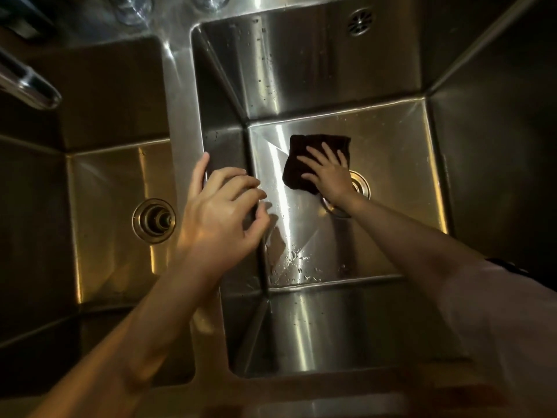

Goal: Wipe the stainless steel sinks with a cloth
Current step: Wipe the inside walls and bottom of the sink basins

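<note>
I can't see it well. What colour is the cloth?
The cloth is very dark, almost black, in the head view.

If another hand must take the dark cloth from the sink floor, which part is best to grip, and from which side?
Probably the far edge of the dark cloth, approached from above and the back wall. The cloth lies flat on the right sink floor, and the right hand presses its near part with spread fingers, so only the far edge and corners are free to pinch.
</note>
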### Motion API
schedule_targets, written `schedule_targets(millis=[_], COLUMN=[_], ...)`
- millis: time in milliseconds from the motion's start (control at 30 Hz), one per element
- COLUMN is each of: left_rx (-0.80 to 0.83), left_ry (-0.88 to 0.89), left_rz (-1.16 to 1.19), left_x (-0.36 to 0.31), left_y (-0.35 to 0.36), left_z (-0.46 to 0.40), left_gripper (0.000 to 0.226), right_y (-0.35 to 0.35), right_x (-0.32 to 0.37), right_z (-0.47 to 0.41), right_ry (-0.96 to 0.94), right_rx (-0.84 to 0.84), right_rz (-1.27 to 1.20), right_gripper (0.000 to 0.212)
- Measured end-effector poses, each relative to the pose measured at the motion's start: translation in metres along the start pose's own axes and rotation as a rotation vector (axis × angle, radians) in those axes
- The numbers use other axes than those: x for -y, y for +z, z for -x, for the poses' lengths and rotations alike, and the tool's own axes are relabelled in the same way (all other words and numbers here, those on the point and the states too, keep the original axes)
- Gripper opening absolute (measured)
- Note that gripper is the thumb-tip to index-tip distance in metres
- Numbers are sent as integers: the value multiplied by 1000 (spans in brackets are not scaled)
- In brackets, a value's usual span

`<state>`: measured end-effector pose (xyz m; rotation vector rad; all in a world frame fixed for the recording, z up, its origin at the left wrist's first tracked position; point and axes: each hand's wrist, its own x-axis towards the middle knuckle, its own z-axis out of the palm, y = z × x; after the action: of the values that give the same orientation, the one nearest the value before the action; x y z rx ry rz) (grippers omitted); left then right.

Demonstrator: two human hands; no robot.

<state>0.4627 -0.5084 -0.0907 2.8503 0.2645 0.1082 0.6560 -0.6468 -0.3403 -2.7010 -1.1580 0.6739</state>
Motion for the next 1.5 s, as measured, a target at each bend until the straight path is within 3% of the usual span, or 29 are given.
schedule_targets(millis=[200, 400, 500, 667, 767, 933, 1033, 1133, 1300, 1500], left_rx=[-21, -26, -19, -12, -9, 7, 28, 38, 42, 80], left_ry=[-3, -7, -11, 0, 6, 9, 9, 7, -1, -3], left_rz=[-3, 8, 1, -12, -20, -25, -30, -26, -27, -30], left_x=[1, 0, 0, 0, 0, 0, -1, -2, -2, -4], left_y=[2, 2, 1, 2, 3, 0, -1, -1, -2, -6], left_z=[0, -1, -1, -1, -1, -2, -2, -2, -2, -4], left_gripper=[21, 20, 20, 21, 21, 22, 23, 25, 22, 25], right_y=[-27, 6, 9, -20, -29, -4, 1, -13, -43, -20], right_x=[-9, -3, -12, -35, -42, -26, -32, -49, -66, -54], right_z=[-64, 10, 16, -48, -64, 3, 25, -7, -55, 21], right_ry=[0, 97, 38, -99, -78, 96, 56, -33, 4, 188], right_rx=[21, -82, -44, 14, 17, -72, -17, 8, 58, -29], right_rz=[-81, -99, -63, -103, -94, -103, -42, -52, -86, -81], right_gripper=[48, 46, 46, 47, 47, 46, 46, 47, 50, 48])
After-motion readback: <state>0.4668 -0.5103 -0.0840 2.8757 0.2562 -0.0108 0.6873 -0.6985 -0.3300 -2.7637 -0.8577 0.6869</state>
